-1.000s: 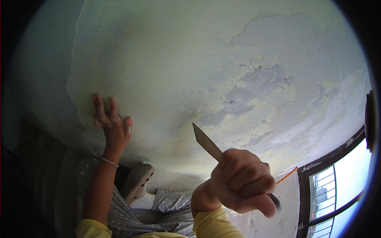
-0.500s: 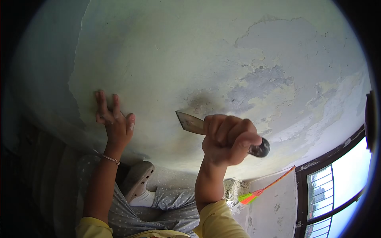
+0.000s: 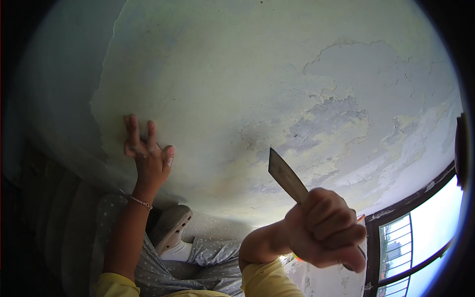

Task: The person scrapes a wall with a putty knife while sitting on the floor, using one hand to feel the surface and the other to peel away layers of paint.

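My right hand [image 3: 326,228] is wrapped round the handle of a putty knife [image 3: 287,175]. Its metal blade points up and to the left; whether the tip touches the wall cannot be made out. Most of the handle is hidden in the fist. My left hand [image 3: 148,151] has its fingers spread, with the fingertips against the wall [image 3: 208,104]. Pale dust marks the left fingers. Near the blade, the wall has a grey patch [image 3: 329,121] where paint has flaked off.
A window [image 3: 396,242] with bars and a dark frame is at the lower right. My shoe [image 3: 173,227] and dotted trousers [image 3: 213,265] show below. A cracked paint edge [image 3: 101,81] runs down the wall's left side.
My right hand has moved right and down with the putty knife, and the blade now tilts more steeply. The left hand keeps its place on the wall; the view has shifted slightly.
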### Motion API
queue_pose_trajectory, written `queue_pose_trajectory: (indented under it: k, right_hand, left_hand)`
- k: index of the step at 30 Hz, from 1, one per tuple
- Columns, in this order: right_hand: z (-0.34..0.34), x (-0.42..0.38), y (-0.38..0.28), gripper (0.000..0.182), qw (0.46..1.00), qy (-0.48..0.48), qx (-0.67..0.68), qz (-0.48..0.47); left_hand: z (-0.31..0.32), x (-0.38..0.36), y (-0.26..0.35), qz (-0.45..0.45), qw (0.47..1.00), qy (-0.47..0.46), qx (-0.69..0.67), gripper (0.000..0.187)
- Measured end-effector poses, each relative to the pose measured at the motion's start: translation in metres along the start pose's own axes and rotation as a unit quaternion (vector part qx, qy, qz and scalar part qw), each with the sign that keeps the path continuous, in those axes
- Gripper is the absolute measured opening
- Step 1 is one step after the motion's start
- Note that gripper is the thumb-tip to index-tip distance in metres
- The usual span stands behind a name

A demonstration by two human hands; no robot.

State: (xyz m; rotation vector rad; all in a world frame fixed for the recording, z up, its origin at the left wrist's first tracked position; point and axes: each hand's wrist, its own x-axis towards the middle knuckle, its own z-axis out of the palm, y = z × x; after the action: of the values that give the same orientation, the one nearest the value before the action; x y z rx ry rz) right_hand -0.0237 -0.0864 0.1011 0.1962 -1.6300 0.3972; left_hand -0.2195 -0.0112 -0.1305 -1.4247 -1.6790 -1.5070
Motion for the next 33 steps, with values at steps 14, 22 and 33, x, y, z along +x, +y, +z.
queue_pose_trajectory:
  k: [14,22,33]
  right_hand:
    - [0.008,0.0,0.038,0.053,0.995,-0.047,-0.061,0.068]
    - [0.007,0.018,0.035,0.058,0.996,-0.064,-0.062,0.03]
    - [0.006,0.032,0.036,0.059,0.989,-0.122,0.018,0.075]
  left_hand:
    - [-0.001,-0.002,0.0,0.007,1.0,-0.02,-0.012,0.07]
    - [-0.002,-0.001,0.001,-0.008,1.0,-0.004,-0.01,0.064]
    - [-0.009,0.003,0.003,-0.01,0.999,-0.03,-0.03,0.077]
